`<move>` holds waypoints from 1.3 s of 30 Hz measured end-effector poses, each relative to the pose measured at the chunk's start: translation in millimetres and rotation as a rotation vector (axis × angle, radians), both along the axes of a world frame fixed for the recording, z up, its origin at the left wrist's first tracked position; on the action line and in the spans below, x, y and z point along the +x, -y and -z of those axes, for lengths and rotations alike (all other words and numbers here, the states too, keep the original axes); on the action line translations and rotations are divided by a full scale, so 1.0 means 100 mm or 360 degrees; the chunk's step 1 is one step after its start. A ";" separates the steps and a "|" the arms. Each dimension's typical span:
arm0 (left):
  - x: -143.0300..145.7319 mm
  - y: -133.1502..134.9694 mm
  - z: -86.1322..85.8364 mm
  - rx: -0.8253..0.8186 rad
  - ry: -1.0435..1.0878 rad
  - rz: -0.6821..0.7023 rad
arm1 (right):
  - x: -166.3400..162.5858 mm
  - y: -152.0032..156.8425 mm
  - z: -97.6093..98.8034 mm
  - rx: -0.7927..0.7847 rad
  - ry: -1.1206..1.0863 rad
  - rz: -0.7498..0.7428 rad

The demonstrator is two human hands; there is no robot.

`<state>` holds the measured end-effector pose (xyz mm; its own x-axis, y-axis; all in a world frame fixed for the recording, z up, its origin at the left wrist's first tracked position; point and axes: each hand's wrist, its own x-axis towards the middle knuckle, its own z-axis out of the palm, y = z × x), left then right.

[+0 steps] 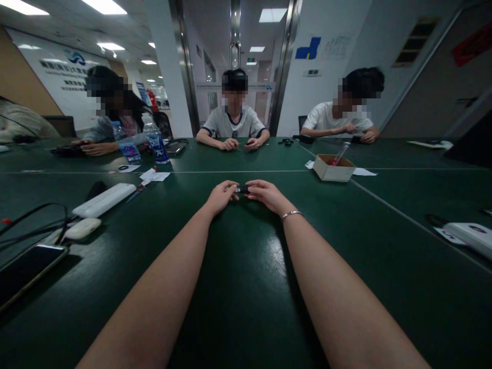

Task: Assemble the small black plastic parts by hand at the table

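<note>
Straight ahead over the green tabletop (246, 277), my two hands meet at a small black piece with a shiny silver end (243, 189). My left hand (222, 197) has its fingers closed on the silver end. The black end is pinched by my right hand (267, 193), which wears a bracelet (292, 214) at the wrist. The piece lies roughly level, and fingers cover both its tips. It is too small for me to tell its exact kind.
On the left are a phone (34, 266), a white power strip (103, 200), cables and two water bottles (156, 141). A small box (333, 168) stands at right, with a white device (474, 236) farther right. Several people sit around the table.
</note>
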<state>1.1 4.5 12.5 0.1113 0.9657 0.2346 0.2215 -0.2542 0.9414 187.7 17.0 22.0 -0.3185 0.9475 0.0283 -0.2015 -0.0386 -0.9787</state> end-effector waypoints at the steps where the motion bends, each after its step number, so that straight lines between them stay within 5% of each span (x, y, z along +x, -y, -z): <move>1: 0.00 0.00 0.00 0.0013 -0.0010 0.0010 | 0.00 0.00 0.00 0.0005 -0.0001 -0.0002; 39: -0.01 -0.02 0.01 -0.0012 -0.0115 -0.0044 | 0.03 -0.07 0.09 0.0126 0.0070 -0.0078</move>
